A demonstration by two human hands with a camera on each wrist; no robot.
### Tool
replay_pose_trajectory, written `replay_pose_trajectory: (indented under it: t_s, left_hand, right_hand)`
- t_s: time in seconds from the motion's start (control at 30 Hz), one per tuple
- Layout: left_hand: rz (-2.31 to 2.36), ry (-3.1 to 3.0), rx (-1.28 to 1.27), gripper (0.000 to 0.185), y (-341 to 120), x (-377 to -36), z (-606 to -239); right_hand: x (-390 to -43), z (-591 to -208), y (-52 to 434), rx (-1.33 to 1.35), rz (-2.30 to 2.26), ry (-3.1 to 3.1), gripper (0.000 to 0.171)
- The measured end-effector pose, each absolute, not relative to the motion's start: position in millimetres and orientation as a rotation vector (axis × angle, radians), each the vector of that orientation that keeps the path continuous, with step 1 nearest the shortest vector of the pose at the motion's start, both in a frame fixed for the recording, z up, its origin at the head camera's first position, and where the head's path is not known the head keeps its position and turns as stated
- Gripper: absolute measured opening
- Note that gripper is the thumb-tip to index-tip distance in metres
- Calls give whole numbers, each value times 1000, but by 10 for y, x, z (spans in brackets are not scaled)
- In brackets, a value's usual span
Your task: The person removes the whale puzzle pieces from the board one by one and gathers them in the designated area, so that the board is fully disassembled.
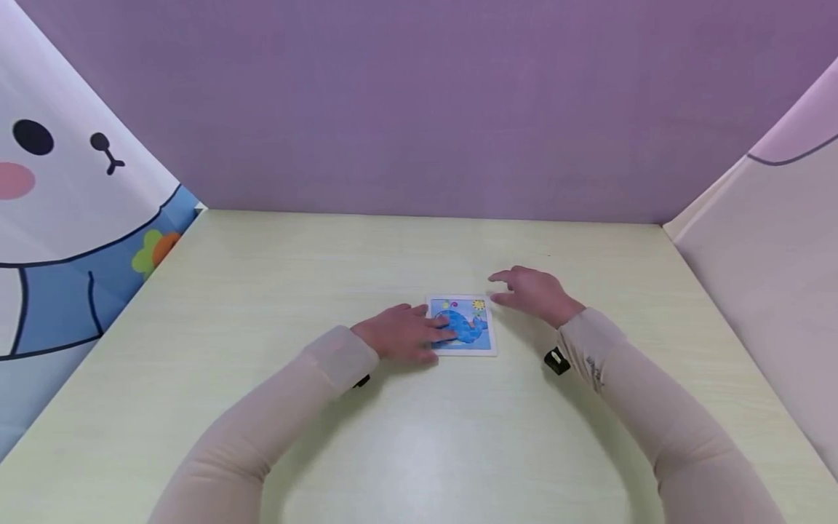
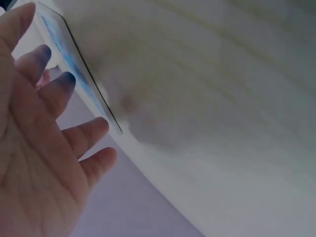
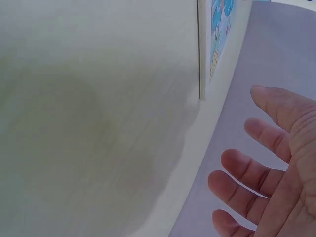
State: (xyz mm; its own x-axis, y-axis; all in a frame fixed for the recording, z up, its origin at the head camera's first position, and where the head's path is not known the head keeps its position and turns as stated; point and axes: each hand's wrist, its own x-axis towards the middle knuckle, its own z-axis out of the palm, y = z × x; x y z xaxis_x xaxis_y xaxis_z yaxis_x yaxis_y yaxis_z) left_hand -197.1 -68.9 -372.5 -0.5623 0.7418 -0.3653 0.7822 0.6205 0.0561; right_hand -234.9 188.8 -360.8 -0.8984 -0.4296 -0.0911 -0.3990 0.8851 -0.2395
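Note:
A small square picture board [image 1: 466, 331] lies flat on the table, with a white border and a blue whale under a yellow sun. My left hand [image 1: 402, 333] is over its left side, fingers spread across the whale and covering part of it. In the left wrist view the fingers of the left hand [image 2: 54, 128] are extended near the board [image 2: 74, 61]; whether they touch it I cannot tell. My right hand [image 1: 533, 292] hovers just off the board's upper right corner. The right wrist view shows this hand [image 3: 266, 173] with relaxed fingers, apart from the board's edge [image 3: 202, 59], holding nothing.
The pale wooden table [image 1: 262, 291] runs back to a purple wall panel [image 1: 419, 109]. A cloth with a cartoon animal [image 1: 59, 196] hangs on the left, and a pale cloth [image 1: 772, 276] on the right. Each wrist carries a small black device [image 1: 557, 361].

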Motion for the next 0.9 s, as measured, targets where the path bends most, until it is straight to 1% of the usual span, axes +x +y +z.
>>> replay_pose_trajectory:
  t_s: [0.2,0.5,0.67,0.9]
  left_hand:
    - [-169,2481,1203,53,-681,-1967,-3734]
    - [-211,2491,1246,50,-713,-1983,-3738]
    - [-262,2487,1268,49,-714,-1978,-3747]
    - [-325,2485,1330,48,-717,-1962,-3733]
  right_hand:
    - [-2412,-3600,1671,-669,-304,2842,39]
    - [-2464,-3627,1441,-767,-358,2744,31]
    - [-2491,-3639,1307,-818,-324,2722,30]
    - [-2530,-3676,1152,-805,-256,2698,29]
